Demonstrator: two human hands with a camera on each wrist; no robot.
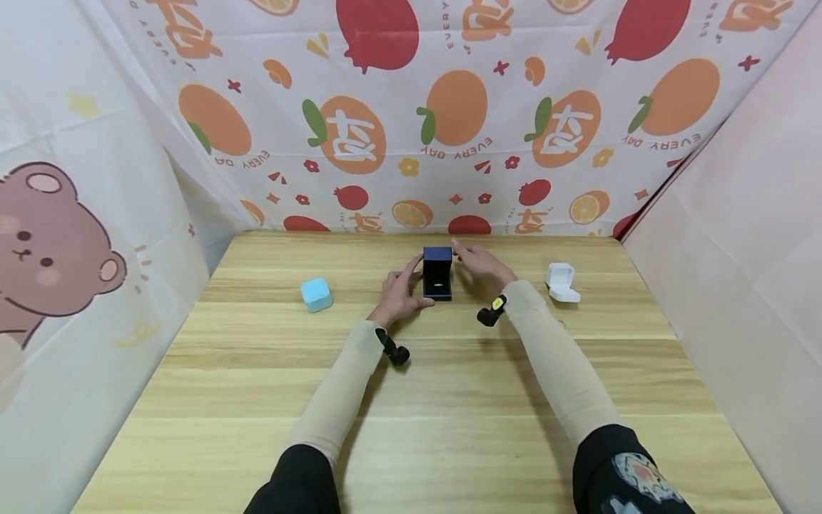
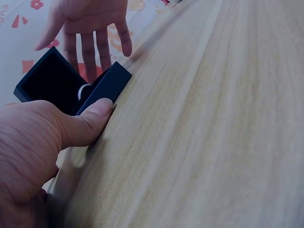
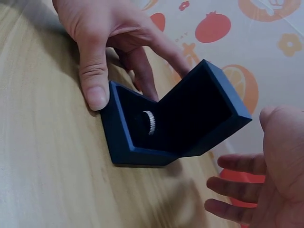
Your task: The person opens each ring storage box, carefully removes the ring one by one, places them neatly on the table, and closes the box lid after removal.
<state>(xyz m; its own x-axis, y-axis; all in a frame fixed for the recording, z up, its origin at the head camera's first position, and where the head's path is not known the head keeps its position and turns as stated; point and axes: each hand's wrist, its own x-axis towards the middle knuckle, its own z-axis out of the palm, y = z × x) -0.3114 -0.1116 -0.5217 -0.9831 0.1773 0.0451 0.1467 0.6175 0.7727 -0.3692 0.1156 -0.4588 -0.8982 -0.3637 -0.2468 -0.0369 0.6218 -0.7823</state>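
Note:
A dark blue ring box (image 1: 437, 280) stands with its lid up near the back of the table. A silvery ring (image 3: 150, 122) with a studded band sits in its dark lining. My left hand (image 1: 397, 296) grips the box from the left. Its thumb (image 2: 99, 108) presses the front corner of the base, while a finger reaches to the lid's side. On the other side, my right hand (image 1: 483, 265) is held beside the lid, its fingers straight in the left wrist view. Nothing is in that hand.
A light blue box (image 1: 317, 295), closed, lies left of my left hand on the wooden table (image 1: 411, 442). To the right stands a small white ring box (image 1: 562, 283) with its lid up. Printed fabric (image 1: 398, 135) hangs behind the table's back edge.

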